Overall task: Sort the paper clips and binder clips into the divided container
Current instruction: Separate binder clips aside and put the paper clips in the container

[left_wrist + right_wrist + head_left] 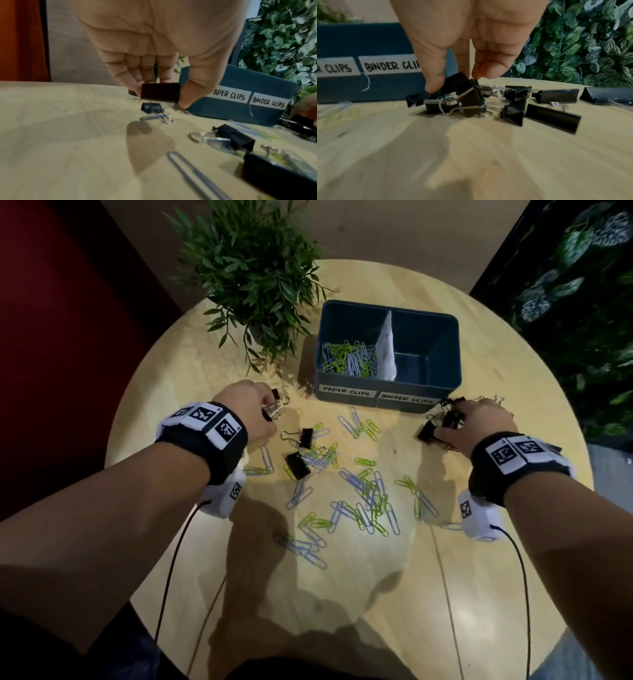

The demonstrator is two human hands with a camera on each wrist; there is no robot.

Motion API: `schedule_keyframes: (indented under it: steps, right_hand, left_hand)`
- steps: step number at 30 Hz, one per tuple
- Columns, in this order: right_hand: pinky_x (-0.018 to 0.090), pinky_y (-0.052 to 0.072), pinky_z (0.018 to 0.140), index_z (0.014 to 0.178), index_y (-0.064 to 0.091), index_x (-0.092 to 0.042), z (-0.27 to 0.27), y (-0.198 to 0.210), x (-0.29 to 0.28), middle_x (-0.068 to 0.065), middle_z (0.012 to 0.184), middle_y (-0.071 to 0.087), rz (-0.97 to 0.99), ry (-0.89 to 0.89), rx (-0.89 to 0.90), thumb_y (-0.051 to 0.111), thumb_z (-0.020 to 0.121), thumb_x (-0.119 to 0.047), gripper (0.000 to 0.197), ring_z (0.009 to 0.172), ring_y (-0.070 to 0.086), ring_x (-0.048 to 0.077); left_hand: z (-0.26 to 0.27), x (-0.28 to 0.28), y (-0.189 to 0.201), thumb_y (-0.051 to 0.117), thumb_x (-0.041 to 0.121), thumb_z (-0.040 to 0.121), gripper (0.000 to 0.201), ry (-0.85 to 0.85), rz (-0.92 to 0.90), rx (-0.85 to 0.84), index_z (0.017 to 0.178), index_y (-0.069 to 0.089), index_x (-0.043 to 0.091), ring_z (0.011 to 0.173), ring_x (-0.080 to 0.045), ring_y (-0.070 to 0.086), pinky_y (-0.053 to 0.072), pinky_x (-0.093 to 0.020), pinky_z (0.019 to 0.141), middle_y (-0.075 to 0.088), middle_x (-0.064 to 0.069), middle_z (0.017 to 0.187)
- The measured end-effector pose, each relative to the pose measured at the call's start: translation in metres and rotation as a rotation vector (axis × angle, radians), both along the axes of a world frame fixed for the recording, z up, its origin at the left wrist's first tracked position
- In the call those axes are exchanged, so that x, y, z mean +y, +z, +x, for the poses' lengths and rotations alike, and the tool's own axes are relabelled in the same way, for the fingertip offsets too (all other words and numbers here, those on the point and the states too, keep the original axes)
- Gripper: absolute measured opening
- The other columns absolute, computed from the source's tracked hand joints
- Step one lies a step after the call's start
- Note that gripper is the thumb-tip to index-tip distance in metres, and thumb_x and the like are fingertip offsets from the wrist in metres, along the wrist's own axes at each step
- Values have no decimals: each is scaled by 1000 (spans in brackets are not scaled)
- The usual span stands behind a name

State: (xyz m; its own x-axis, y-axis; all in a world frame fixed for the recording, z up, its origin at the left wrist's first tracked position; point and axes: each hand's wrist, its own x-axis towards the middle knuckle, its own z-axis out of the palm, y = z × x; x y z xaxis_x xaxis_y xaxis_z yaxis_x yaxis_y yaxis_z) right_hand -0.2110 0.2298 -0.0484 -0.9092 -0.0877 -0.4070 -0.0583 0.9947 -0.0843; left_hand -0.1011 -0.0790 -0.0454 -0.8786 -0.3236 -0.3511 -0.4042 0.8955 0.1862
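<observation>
A blue divided container stands at the table's far middle, labelled PAPER CLIPS on the left and BINDER CLIPS on the right. Its left half holds green and lilac paper clips; the right half looks bare. My left hand pinches a black binder clip between thumb and fingers, just above the wood left of the container. My right hand grips a binder clip in a pile of black binder clips by the container's right front corner. Loose paper clips lie scattered between my arms.
Two more binder clips lie among the paper clips in the middle, and a small one lies under my left hand. A potted plant stands at the far left of the round wooden table. A leafy wall rises on the right.
</observation>
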Motion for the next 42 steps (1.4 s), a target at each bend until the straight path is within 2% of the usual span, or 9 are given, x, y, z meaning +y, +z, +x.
schedule_keyframes:
  steps: [4,7,10,15,22,26,32,36,42]
  right_hand:
    - [41,41,97,127,53,-15,10,1,-5,15,122,49,8,11,112,66,80,-43,56,117,44,35]
    - [42,39,100,120,59,-18,30,5,-21,12,120,52,-54,103,192,60,85,-35,39,117,43,32]
    - [40,41,102,113,63,-20,57,-1,-42,5,118,55,-136,294,65,56,88,-29,27,117,47,25]
    - [34,41,99,120,59,-24,80,-16,-71,0,114,54,-223,462,-140,58,86,-25,34,116,47,21]
    - [35,39,103,129,52,-18,87,-19,-115,6,126,48,-187,664,-184,49,88,-12,41,124,39,26]
    - [38,42,101,122,56,-13,77,-17,-125,9,121,50,-158,576,-98,49,85,-5,38,119,43,27]
    - [42,33,107,138,38,-33,54,-15,-117,-2,147,32,-100,526,-81,46,80,-1,67,133,28,25]
    - [35,33,109,138,40,-32,50,-19,-112,-3,144,34,-102,574,-171,42,77,7,73,131,29,23]
    - [32,38,102,122,56,-25,51,-19,-114,-1,131,46,-157,579,-154,45,81,6,53,124,39,23]
  left_hand:
    - [-2,-3,-12,68,22,80,48,-13,-12,-8,126,54,17,112,-30,54,45,-37,94,54,-11,125]
    - [1,2,-14,66,35,82,51,1,4,95,128,53,17,119,-28,49,42,-37,98,53,-8,129]
    - [3,20,-12,60,35,88,41,-156,49,110,126,56,21,121,-23,48,40,-34,100,54,-2,132]
    - [-3,37,-23,57,30,90,45,-428,49,-152,134,48,28,126,-20,46,40,-36,105,49,2,138]
    - [-1,20,-13,56,28,89,40,-217,-33,90,128,54,22,118,-25,52,45,-36,97,57,-3,131]
    - [5,3,-9,55,25,88,42,-160,-48,162,130,52,22,120,-28,48,43,-38,100,53,-1,136]
    - [26,39,-15,58,56,81,54,-511,-1,-51,126,54,26,114,-21,53,45,-33,94,56,0,123]
    - [29,37,-19,62,41,79,44,-412,33,-93,118,58,23,109,-24,56,48,-34,91,58,-3,117]
    - [8,8,-1,66,33,75,32,-72,128,195,104,64,20,97,-22,59,52,-35,86,62,-2,106]
